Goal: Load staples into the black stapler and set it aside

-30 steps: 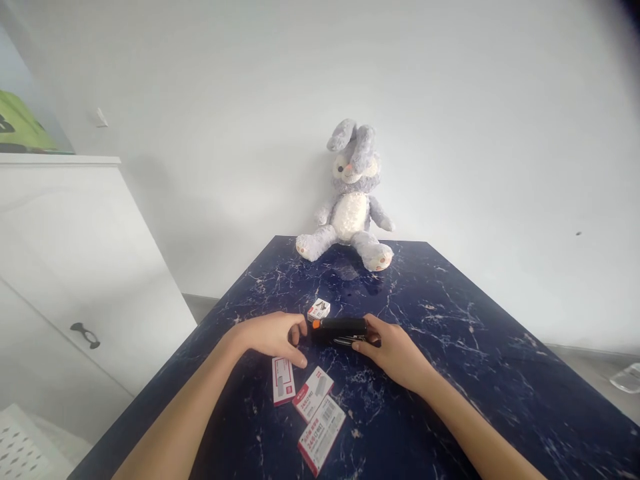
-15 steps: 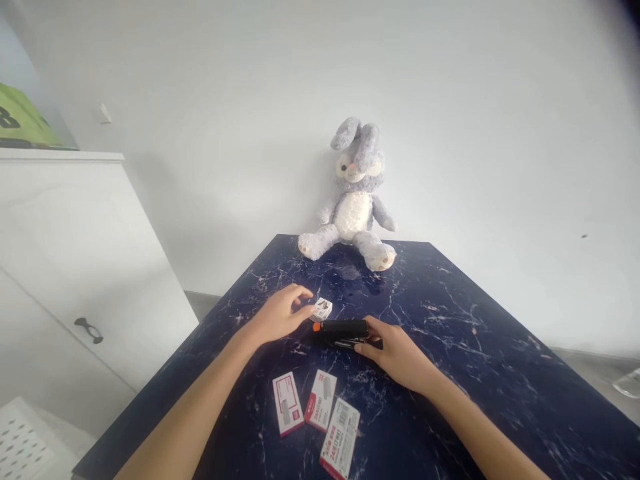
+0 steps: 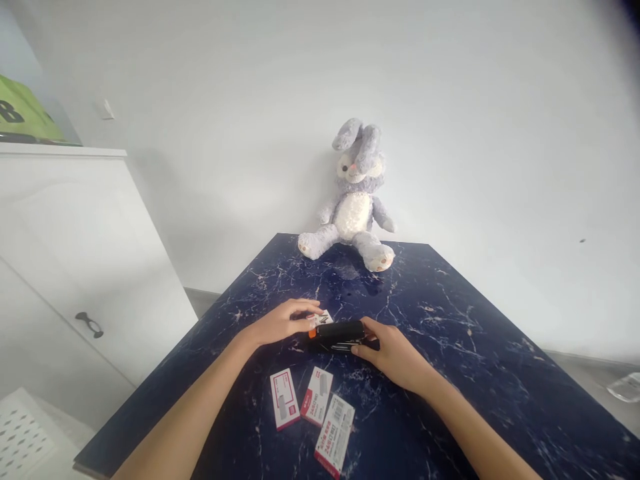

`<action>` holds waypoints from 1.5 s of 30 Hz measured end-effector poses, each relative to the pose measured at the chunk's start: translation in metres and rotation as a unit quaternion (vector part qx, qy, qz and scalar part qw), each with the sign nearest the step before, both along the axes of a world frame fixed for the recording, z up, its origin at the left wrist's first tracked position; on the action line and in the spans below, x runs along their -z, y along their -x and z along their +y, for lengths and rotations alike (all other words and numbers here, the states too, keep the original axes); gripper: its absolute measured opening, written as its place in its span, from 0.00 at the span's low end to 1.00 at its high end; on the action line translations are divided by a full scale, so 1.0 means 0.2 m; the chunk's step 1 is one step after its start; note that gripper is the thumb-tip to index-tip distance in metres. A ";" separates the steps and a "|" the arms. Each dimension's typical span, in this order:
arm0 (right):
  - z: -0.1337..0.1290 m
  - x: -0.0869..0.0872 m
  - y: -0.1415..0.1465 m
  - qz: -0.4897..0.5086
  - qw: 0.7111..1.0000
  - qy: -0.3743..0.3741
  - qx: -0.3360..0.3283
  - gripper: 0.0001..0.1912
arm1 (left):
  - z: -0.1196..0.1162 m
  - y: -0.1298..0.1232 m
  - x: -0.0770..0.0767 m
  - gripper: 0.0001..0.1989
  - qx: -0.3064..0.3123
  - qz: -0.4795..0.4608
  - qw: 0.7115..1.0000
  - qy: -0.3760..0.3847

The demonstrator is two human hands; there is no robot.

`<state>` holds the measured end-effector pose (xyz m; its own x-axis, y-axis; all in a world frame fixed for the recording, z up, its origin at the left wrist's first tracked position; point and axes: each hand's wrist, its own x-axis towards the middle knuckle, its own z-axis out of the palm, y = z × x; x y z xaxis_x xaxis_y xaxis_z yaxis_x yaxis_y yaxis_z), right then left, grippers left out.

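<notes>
A black stapler [image 3: 340,332] with an orange tip lies on the dark blue marbled table [image 3: 425,320]. My right hand [image 3: 387,347] grips its right end between thumb and fingers. At the stapler's left end is my left hand [image 3: 285,321], its thumb and fingers around the left side of a small white box [image 3: 323,318]. That box sits just behind the stapler and is partly covered by it and by my fingers. Nearer the front lie three flat white and red boxes: one at the left [image 3: 285,399], one in the middle [image 3: 317,396] and one at the right [image 3: 335,435].
A grey plush rabbit [image 3: 354,207] sits at the table's far edge against the wall. To the left stands a white cabinet [image 3: 80,233] with a green bag [image 3: 30,113] on top. A white perforated box [image 3: 25,433] is at the lower left.
My left hand has moved slightly down and right and closed in on the small white box. The stapler has shifted a little left with my right hand.
</notes>
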<state>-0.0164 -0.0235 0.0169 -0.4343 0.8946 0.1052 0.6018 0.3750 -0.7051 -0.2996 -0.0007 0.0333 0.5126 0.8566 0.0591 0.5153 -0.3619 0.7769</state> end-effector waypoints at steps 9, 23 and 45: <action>0.01 -0.02 -0.06 -0.010 1.000 -0.015 0.010 0.08 | 0.05 0.08 0.07 0.30 -0.029 0.092 0.995 0.023; 0.04 -0.08 -0.20 -0.100 0.995 0.014 0.014 0.06 | 0.06 0.11 0.10 0.31 -0.032 0.087 0.996 0.008; -0.32 -0.20 0.11 -0.078 0.967 0.081 -0.230 0.17 | 0.08 0.05 0.16 0.20 -0.045 0.084 0.980 -0.175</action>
